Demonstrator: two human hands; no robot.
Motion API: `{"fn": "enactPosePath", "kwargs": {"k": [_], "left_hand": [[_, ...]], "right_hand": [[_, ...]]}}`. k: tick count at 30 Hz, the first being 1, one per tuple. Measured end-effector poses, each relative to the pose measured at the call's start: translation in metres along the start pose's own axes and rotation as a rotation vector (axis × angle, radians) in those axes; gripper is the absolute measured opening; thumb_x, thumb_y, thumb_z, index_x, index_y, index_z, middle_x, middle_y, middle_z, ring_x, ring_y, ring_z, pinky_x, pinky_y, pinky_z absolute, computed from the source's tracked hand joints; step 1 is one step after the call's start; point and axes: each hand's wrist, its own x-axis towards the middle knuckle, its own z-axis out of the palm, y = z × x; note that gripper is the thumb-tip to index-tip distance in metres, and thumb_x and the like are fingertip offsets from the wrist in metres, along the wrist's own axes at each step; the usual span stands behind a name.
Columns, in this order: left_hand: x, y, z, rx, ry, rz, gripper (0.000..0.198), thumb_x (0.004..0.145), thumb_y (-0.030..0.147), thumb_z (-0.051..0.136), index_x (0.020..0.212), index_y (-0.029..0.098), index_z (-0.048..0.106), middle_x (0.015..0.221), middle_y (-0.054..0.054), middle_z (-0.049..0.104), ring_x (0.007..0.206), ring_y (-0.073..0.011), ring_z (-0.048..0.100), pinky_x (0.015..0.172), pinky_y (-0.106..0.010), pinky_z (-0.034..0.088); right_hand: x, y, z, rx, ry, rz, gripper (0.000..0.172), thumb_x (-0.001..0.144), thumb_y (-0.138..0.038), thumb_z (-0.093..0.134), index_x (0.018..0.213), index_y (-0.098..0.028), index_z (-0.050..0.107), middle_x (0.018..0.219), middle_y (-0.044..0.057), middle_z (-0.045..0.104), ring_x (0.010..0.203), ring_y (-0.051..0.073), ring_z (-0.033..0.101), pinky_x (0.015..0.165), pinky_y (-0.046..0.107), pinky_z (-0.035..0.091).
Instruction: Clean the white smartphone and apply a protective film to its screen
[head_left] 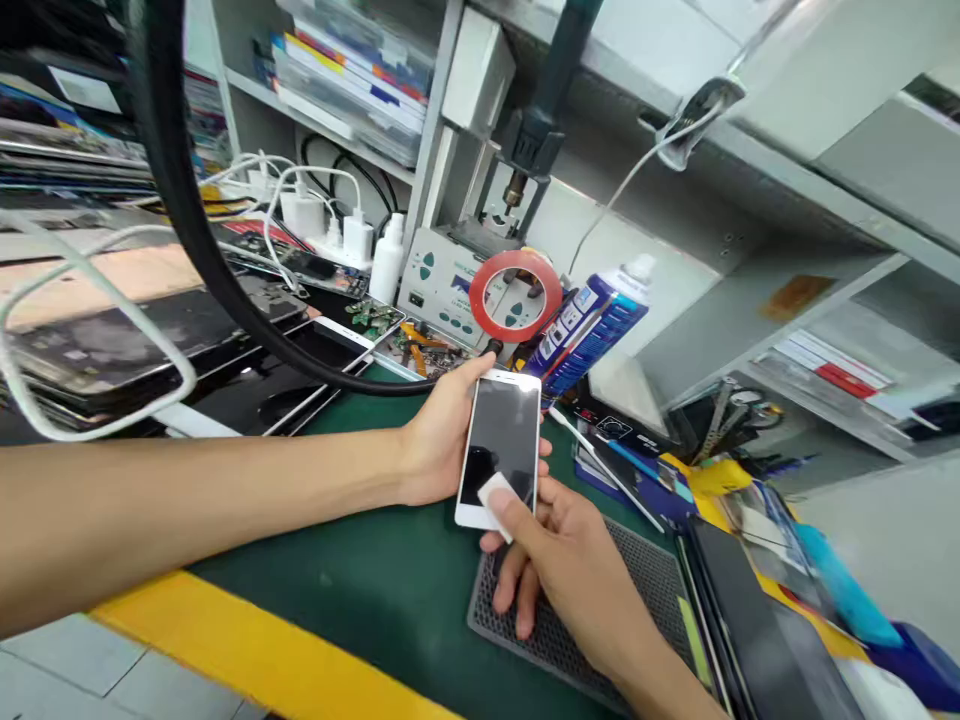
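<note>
My left hand (439,430) grips a white phone (501,432) with a dark screen, holding it by its edges above the green mat (375,590). My right hand (559,560) is closed in a pinch on a small white pad (496,497), which is pressed against the lower part of the phone's screen. Under my right hand lies a dark grey ribbed mat (637,580).
A red tape roll (516,296), a blue spray can (589,325) and a white station box (442,285) stand behind the phone. Dark phone screens (150,340), white cables and chargers (315,215) crowd the left. Tools and phones (757,600) lie at the right. A yellow stripe (247,650) edges the bench.
</note>
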Motion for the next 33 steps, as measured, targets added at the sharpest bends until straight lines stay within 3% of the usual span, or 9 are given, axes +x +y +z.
{"fn": "enactPosePath", "kwargs": {"k": [5, 9, 16, 22, 28, 33], "left_hand": [[-0.0024, -0.0015, 0.0046, 0.058, -0.018, 0.026, 0.072, 0.084, 0.075, 0.042, 0.099, 0.008, 0.066, 0.097, -0.021, 0.071, 0.085, -0.0301, 0.067, 0.081, -0.039, 0.052], [-0.0020, -0.0025, 0.0035, 0.106, -0.043, 0.038, 0.070, 0.085, 0.073, 0.044, 0.097, 0.008, 0.068, 0.096, -0.020, 0.072, 0.085, -0.0284, 0.067, 0.081, -0.036, 0.052], [-0.0004, -0.0022, 0.0034, 0.085, -0.031, 0.018, 0.061, 0.083, 0.072, 0.047, 0.085, 0.013, 0.065, 0.085, -0.015, 0.071, 0.083, -0.0267, 0.066, 0.079, -0.033, 0.051], [0.0008, -0.0023, 0.0028, 0.073, -0.007, 0.028, 0.058, 0.083, 0.070, 0.048, 0.082, 0.014, 0.064, 0.080, -0.012, 0.069, 0.081, -0.0257, 0.066, 0.079, -0.033, 0.050], [-0.0013, -0.0039, 0.0066, 0.125, -0.013, 0.038, 0.059, 0.084, 0.068, 0.050, 0.085, 0.013, 0.067, 0.082, -0.013, 0.071, 0.082, -0.0265, 0.067, 0.080, -0.034, 0.050], [-0.0022, -0.0059, 0.0081, 0.186, -0.059, 0.047, 0.058, 0.085, 0.067, 0.050, 0.085, 0.012, 0.070, 0.081, -0.012, 0.071, 0.080, -0.0250, 0.067, 0.078, -0.032, 0.049]], "right_hand": [[-0.0014, -0.0001, -0.0002, -0.032, 0.010, 0.042, 0.050, 0.074, -0.055, 0.077, 0.092, -0.017, 0.049, 0.063, -0.004, 0.063, 0.040, 0.012, 0.060, 0.030, 0.016, 0.044], [-0.0007, 0.0023, -0.0012, -0.029, 0.010, 0.037, 0.049, 0.081, -0.064, 0.065, 0.086, -0.018, 0.048, 0.056, -0.003, 0.061, 0.038, 0.013, 0.059, 0.030, 0.017, 0.044], [0.0006, 0.0073, -0.0032, 0.044, -0.012, -0.013, 0.056, 0.088, -0.071, 0.046, 0.086, -0.015, 0.052, 0.067, 0.005, 0.068, 0.041, 0.014, 0.061, 0.030, 0.019, 0.045], [0.0009, 0.0060, -0.0028, 0.059, 0.013, -0.009, 0.057, 0.086, -0.072, 0.048, 0.088, -0.015, 0.051, 0.069, 0.004, 0.068, 0.041, 0.014, 0.061, 0.029, 0.020, 0.045], [-0.0020, 0.0048, -0.0033, -0.004, -0.005, 0.022, 0.051, 0.078, -0.061, 0.070, 0.092, -0.018, 0.049, 0.061, -0.001, 0.064, 0.041, 0.013, 0.061, 0.031, 0.017, 0.045], [-0.0027, 0.0030, -0.0018, -0.025, 0.035, 0.027, 0.053, 0.081, -0.068, 0.062, 0.081, -0.017, 0.048, 0.056, 0.000, 0.063, 0.039, 0.013, 0.060, 0.031, 0.018, 0.045]]}}
